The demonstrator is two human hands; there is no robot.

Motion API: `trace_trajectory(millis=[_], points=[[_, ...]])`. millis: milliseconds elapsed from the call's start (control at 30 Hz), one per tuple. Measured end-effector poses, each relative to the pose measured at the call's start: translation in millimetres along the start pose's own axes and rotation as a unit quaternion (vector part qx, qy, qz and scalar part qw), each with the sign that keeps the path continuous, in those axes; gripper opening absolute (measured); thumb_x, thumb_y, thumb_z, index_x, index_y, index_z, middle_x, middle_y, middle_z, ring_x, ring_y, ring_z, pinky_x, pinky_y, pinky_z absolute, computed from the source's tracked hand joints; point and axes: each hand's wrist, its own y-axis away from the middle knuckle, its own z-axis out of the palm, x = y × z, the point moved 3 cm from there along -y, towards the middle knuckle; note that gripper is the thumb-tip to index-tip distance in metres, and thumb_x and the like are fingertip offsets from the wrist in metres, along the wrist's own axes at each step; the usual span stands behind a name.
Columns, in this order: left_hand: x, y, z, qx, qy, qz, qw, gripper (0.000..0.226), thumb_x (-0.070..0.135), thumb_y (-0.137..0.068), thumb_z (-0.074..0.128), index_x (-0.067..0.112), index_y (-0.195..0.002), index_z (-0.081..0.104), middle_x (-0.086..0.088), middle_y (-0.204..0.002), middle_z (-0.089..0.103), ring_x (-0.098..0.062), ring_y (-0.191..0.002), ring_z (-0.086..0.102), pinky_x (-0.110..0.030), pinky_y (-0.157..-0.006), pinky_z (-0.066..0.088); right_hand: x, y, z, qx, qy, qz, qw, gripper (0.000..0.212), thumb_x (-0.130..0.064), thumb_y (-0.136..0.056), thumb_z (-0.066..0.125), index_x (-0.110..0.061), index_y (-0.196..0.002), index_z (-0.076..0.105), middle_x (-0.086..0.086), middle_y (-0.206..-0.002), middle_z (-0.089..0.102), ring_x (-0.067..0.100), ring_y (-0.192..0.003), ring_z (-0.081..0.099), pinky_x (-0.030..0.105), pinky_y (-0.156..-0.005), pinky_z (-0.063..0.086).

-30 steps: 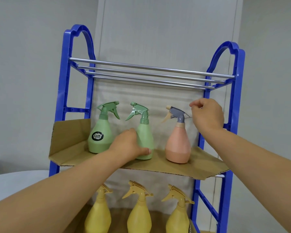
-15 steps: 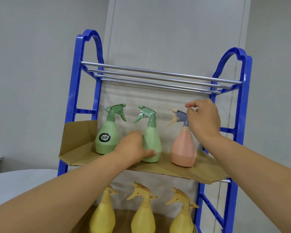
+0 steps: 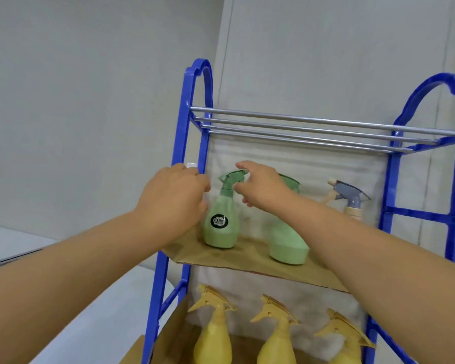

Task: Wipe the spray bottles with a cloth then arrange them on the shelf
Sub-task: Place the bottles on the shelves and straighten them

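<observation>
Grey wall (image 3: 90, 101); blue rack (image 3: 192, 122); cardboard shelf (image 3: 247, 257) bears labelled green bottle (image 3: 221, 229). Right hand (image 3: 263, 190) released; left hand (image 3: 174, 203) grip: cannot tell.

Single readable item: black oval sticker (image 3: 219, 221) on the front of the left green bottle (image 3: 222, 236). The white print opens with a large "Q". A few smaller characters follow it, with a tiny line beneath, all too blurred to make out.

The right arm (image 3: 365, 248) hides the pink bottle (image 3: 352, 206) below its neck. The right hand (image 3: 265, 189) covers most of the middle green bottle's (image 3: 286, 245) sprayer. The bottom edge cuts off three yellow bottles (image 3: 213, 345).
</observation>
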Motion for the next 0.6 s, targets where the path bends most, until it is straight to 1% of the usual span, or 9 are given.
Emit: trace_trajectory(millis=[67,133,200,267,333,400,500,567,600], points=[[-9.9,2.7,3.4,-0.017,-0.003,0.010,1.000,0.033,0.031,-0.087,0.049,0.027,-0.118,0.057,0.004,-0.115,0.059,-0.020,-0.112,0.047,-0.032,-0.092,0.039,-4.4,-8.9,10.3,-0.012,0.088,-0.023,0.996,0.058,-0.023,-0.090,0.053,-0.025,-0.144,0.031,0.010,-0.100,0.060,0.024,-0.081,0.055,0.030,-0.068,0.046],[-14.8,6.0,7.2,-0.027,-0.002,0.017,0.999,0.033,0.031,-0.087,0.048,0.025,-0.118,0.057,0.004,-0.114,0.059,-0.020,-0.112,0.046,-0.033,-0.093,0.039,-6.7,-16.9,17.9,-0.021,0.169,-0.035,0.985,0.057,-0.028,-0.094,0.048,-0.027,-0.146,0.025,0.012,-0.109,0.059,0.029,-0.093,0.055,0.029,-0.067,0.038],[-16.9,8.7,11.1,-0.031,-0.002,0.025,0.999,0.033,0.031,-0.086,0.048,0.024,-0.117,0.058,0.003,-0.115,0.058,-0.020,-0.113,0.045,-0.033,-0.093,0.039,-7.4,-23.9,23.8,-0.030,0.208,-0.028,0.977,0.054,-0.036,-0.096,0.043,-0.026,-0.146,0.025,0.015,-0.120,0.057,0.032,-0.106,0.054,0.032,-0.071,0.039],[-18.5,11.1,14.9,-0.036,-0.001,0.029,0.999,0.033,0.031,-0.087,0.047,0.023,-0.117,0.057,0.003,-0.115,0.057,-0.021,-0.113,0.044,-0.033,-0.093,0.039,-9.6,-27.7,26.8,-0.025,0.224,-0.029,0.974,0.049,-0.040,-0.096,0.040,-0.021,-0.141,0.034,0.016,-0.120,0.058,0.034,-0.107,0.054,0.034,-0.074,0.040],[-20.9,12.5,18.4,-0.038,0.000,0.031,0.999,0.032,0.031,-0.087,0.047,0.022,-0.116,0.058,0.002,-0.114,0.056,-0.021,-0.113,0.043,-0.033,-0.092,0.039,-11.5,-28.3,26.8,-0.009,0.212,-0.034,0.977,0.044,-0.043,-0.095,0.041,-0.016,-0.130,0.044,0.016,-0.111,0.060,0.034,-0.100,0.055,0.034,-0.071,0.039],[-22.7,14.3,20.8,-0.038,0.008,0.030,0.999,0.033,0.031,-0.087,0.047,0.022,-0.117,0.058,0.002,-0.114,0.056,-0.021,-0.113,0.043,-0.032,-0.092,0.038,-12.5,-27.4,25.6,0.004,0.192,-0.028,0.981,0.040,-0.044,-0.094,0.044,-0.014,-0.119,0.048,0.013,-0.099,0.059,0.032,-0.089,0.053,0.033,-0.066,0.039],[-25.0,17.7,21.6,-0.035,0.017,0.029,0.999,0.032,0.030,-0.087,0.047,0.023,-0.115,0.059,0.002,-0.112,0.056,-0.021,-0.112,0.043,-0.032,-0.092,0.039,-15.2,-27.2,24.3,0.024,0.179,-0.003,0.983,0.039,-0.050,-0.088,0.048,-0.015,-0.104,0.050,0.008,-0.087,0.059,0.027,-0.073,0.055,0.032,-0.057,0.037],[-25.0,19.1,20.9,-0.032,0.021,0.031,0.999,0.031,0.029,-0.087,0.046,0.024,-0.114,0.060,0.003,-0.112,0.056,-0.020,-0.112,0.042,-0.032,-0.092,0.039,-16.9,-28.0,22.7,0.034,0.157,0.016,0.987,0.039,-0.052,-0.086,0.049,-0.014,-0.095,0.048,0.007,-0.080,0.061,0.025,-0.059,0.061,0.030,-0.053,0.041],[-24.6,19.5,20.3,-0.030,0.021,0.032,0.999,0.030,0.029,-0.087,0.045,0.024,-0.113,0.060,0.004,-0.112,0.056,-0.020,-0.113,0.041,-0.032,-0.092,0.039,-17.6,-28.6,22.2,0.034,0.150,0.019,0.988,0.036,-0.049,-0.086,0.050,-0.013,-0.093,0.048,0.006,-0.078,0.060,0.025,-0.054,0.063,0.029,-0.053,0.044]])
